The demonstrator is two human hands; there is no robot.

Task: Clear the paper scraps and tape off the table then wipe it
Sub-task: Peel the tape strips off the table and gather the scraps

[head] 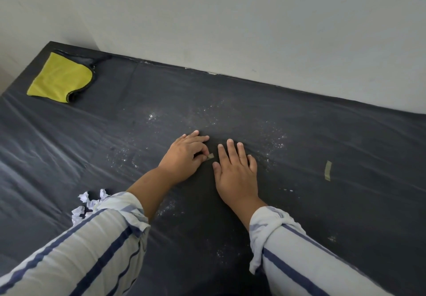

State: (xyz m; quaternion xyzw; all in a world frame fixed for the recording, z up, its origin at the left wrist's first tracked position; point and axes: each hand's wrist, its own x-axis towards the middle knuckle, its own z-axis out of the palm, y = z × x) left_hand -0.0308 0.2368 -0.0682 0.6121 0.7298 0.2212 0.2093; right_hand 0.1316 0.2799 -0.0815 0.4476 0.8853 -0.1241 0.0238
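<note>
The left hand (184,155) is pinching a small tape piece (210,156) between narrow fingers; just beside them, the right hand (237,173) is resting its straight, spread fingers flat on the worktop (322,134).

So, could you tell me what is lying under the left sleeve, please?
Crumpled white paper scraps poke out from beneath the left sleeve onto the dark table cover. Whether more scraps lie under the sleeve cannot be seen; the fabric covers that spot.

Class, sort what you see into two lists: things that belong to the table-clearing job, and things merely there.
Belong to the job: tape piece, pinched by the left hand; tape strip; paper scraps; yellow cloth; white specks; table, under the flat right hand.

Merely there: wall; striped sleeves.
</note>
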